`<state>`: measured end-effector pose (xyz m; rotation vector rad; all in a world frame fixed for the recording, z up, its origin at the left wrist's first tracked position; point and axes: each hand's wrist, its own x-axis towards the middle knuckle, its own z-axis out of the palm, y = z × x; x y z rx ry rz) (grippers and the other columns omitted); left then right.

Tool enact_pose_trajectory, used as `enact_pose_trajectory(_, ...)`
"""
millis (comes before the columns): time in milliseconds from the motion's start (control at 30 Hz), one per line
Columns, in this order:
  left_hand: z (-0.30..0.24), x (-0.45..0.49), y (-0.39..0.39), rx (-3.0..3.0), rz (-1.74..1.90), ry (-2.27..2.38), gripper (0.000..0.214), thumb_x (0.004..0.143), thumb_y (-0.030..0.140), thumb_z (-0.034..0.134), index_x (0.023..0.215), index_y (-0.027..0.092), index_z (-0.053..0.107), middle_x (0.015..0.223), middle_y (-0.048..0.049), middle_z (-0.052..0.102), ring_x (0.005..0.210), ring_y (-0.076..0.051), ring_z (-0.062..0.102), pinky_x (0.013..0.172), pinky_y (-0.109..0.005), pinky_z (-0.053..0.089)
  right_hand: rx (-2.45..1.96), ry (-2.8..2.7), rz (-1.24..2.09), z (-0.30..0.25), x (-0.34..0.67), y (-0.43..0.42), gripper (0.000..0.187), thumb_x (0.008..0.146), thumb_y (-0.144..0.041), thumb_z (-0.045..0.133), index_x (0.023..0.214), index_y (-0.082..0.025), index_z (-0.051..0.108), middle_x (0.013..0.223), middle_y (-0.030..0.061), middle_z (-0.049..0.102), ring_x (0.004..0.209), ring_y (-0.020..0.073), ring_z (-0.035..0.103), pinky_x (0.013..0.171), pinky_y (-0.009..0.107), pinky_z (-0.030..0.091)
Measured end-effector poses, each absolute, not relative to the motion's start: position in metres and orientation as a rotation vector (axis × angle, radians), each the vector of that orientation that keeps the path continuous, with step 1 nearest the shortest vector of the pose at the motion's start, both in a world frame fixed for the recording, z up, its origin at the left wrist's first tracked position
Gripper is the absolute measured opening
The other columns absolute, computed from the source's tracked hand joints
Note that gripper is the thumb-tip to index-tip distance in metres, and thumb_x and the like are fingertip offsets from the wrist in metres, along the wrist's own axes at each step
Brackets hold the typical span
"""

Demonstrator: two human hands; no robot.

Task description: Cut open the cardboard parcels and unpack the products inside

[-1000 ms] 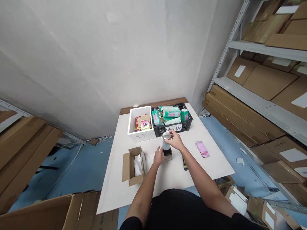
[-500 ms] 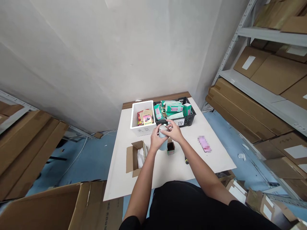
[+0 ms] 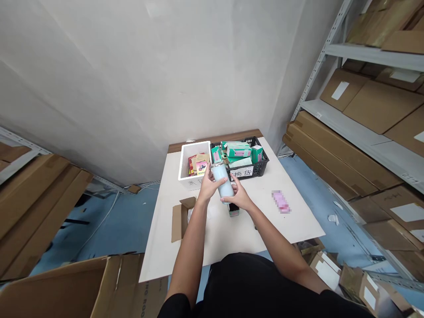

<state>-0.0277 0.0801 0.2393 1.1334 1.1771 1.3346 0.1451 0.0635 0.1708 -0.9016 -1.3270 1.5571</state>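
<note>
A pale blue tumbler (image 3: 224,182) with a silvery rim is held tilted above the table, its top leaning left. My left hand (image 3: 208,185) wraps round its upper left side, thumb across the front. At the lower right, my right hand (image 3: 241,196) grips the tumbler near its base. Just below stands a small open green box (image 3: 233,212) with a dark inside, partly hidden by the tumbler and my right hand. An open brown carton (image 3: 179,222) lies left of my left forearm, which covers part of it.
At the back of the white table (image 3: 159,247) stand a white foam box (image 3: 181,165) with colourful packets and a black basket (image 3: 264,167) of green boxes. A blurred pink item (image 3: 281,201) lies on the right. Cartons on shelves (image 3: 357,48) flank the table.
The tumbler has gone from nearly upright to tilted, showing its full side. My right hand has moved from its lid down to its base; my left hand has shifted slightly left.
</note>
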Motion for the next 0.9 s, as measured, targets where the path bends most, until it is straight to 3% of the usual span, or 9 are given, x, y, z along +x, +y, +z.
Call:
enact_pose_trajectory(100,0.2386,-0.0283,0.0806,1.084,1.297,1.106,0.135,0.070,0.039,0.097,0.172,0.029,0.010,0.136,-0.0142,0.070,0.115,-0.026,0.070,0.100,-0.041,0.057,-0.781,-1.330,1.651,0.1733,0.1479,0.0652,0.133,0.067,-0.039,0.096,0.171,-0.034,0.014,0.118,0.0057,0.072,0.101,0.0243,0.072,0.095,0.043,0.057)
enact_pose_trajectory(200,0.2369,-0.0293,0.0810,1.118,1.268,1.037,0.130,0.074,0.041,0.093,0.172,0.032,0.008,0.141,-0.0131,0.067,0.118,-0.025,0.069,0.104,-0.041,0.055,-0.762,-1.299,1.663,0.1729,0.1503,0.0673,0.132,0.067,-0.038,0.094,0.171,-0.035,0.013,0.120,0.0060,0.071,0.103,0.0250,0.071,0.093,0.043,0.057)
enact_pose_trajectory(333,0.2368,-0.0292,0.0835,1.135,1.285,1.180,0.134,0.070,0.040,0.097,0.172,0.032,0.012,0.139,-0.0120,0.067,0.116,-0.024,0.068,0.103,-0.039,0.055,-0.919,-1.314,1.494,0.1702,0.1503,0.0666,0.140,0.058,-0.033,0.099,0.171,-0.036,0.016,0.121,0.0058,0.068,0.103,0.0248,0.068,0.093,0.041,0.056)
enact_pose_trajectory(433,0.2376,-0.0290,0.0842,1.108,1.263,1.157,0.136,0.070,0.039,0.097,0.173,0.028,0.008,0.124,-0.0106,0.073,0.106,-0.022,0.071,0.098,-0.040,0.057,-0.834,-1.307,1.615,0.1695,0.1508,0.0652,0.139,0.063,-0.036,0.097,0.172,-0.036,0.011,0.121,0.0056,0.068,0.108,0.0253,0.068,0.096,0.042,0.055)
enact_pose_trajectory(500,0.2373,-0.0283,0.0838,1.110,1.260,1.098,0.133,0.073,0.040,0.094,0.173,0.029,0.007,0.125,-0.0105,0.073,0.109,-0.023,0.071,0.099,-0.040,0.056,-0.790,-1.280,1.689,0.1698,0.1511,0.0647,0.137,0.066,-0.039,0.095,0.172,-0.036,0.009,0.119,0.0053,0.069,0.107,0.0258,0.069,0.096,0.043,0.055)
enact_pose_trajectory(667,0.2336,-0.0249,0.0837,1.132,1.273,1.213,0.140,0.065,0.037,0.099,0.172,0.031,0.009,0.124,-0.0095,0.072,0.109,-0.023,0.070,0.095,-0.037,0.057,-0.874,-1.299,1.539,0.1706,0.1507,0.0636,0.144,0.061,-0.038,0.100,0.172,-0.037,0.009,0.124,0.0064,0.066,0.105,0.0255,0.068,0.094,0.043,0.057)
enact_pose_trajectory(767,0.2330,-0.0238,0.0830,1.088,1.256,1.160,0.139,0.068,0.039,0.098,0.173,0.029,0.007,0.115,-0.0080,0.074,0.103,-0.022,0.072,0.095,-0.039,0.058,-0.780,-1.292,1.623,0.1715,0.1514,0.0623,0.135,0.069,-0.041,0.094,0.172,-0.038,0.006,0.127,0.0067,0.067,0.108,0.0252,0.069,0.097,0.044,0.056)
enact_pose_trajectory(900,0.2350,-0.0232,0.0812,1.114,1.226,1.113,0.132,0.071,0.040,0.096,0.172,0.030,0.012,0.132,-0.0114,0.070,0.114,-0.023,0.069,0.101,-0.039,0.056,-0.835,-1.275,1.586,0.1728,0.1513,0.0610,0.139,0.066,-0.037,0.096,0.172,-0.038,0.006,0.126,0.0067,0.067,0.104,0.0251,0.069,0.095,0.044,0.058)
